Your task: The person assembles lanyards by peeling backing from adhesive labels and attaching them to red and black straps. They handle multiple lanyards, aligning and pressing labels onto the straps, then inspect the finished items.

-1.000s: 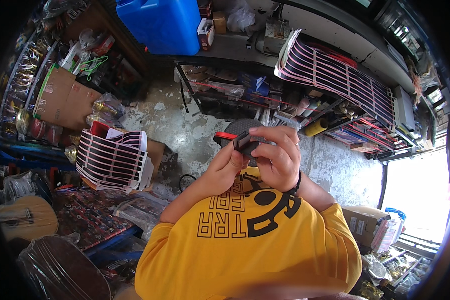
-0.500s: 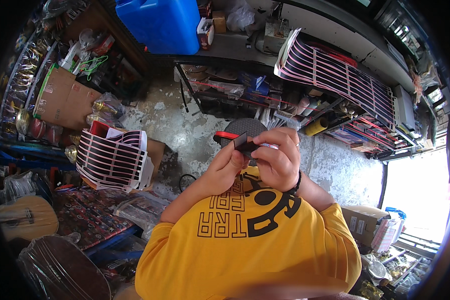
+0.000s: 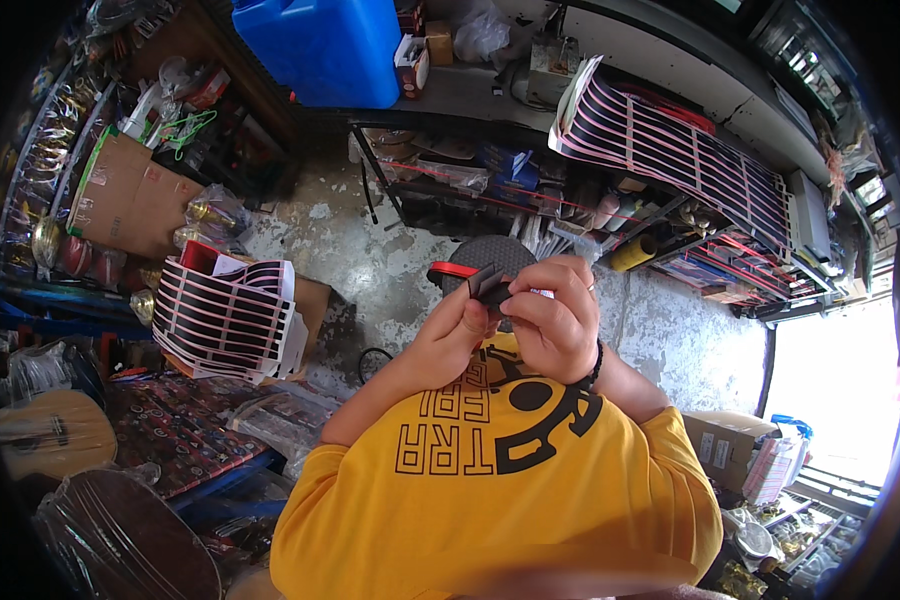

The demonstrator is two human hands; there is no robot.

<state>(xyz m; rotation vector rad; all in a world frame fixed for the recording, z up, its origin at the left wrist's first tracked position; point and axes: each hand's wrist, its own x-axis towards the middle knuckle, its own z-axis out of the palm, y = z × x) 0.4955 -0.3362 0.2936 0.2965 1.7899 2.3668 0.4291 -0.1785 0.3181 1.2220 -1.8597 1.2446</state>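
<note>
Close in front of my yellow shirt, my left hand (image 3: 448, 338) and my right hand (image 3: 558, 318) meet over a small stack of thin dark strips (image 3: 487, 284). The left thumb and fingers pinch the strips from the left side. The right fingertips close on their right end, beside a small white-and-blue bit (image 3: 542, 293) partly hidden between the fingers. Below the hands shows a round, dark grey textured top (image 3: 490, 256) with a red band on its left edge; it looks like a stool seat.
Printed black-and-pink striped sheets (image 3: 225, 318) are stacked on the left; more striped sheets (image 3: 680, 140) lie on the rack at the far right. A blue jerrycan (image 3: 320, 50) stands at the back. A plastic-wrapped guitar-shaped body (image 3: 55, 435) and a cardboard box (image 3: 725, 445) flank me.
The dark strips have shifted slightly between my fingers and their edges now look more fanned apart. My hands have barely moved.
</note>
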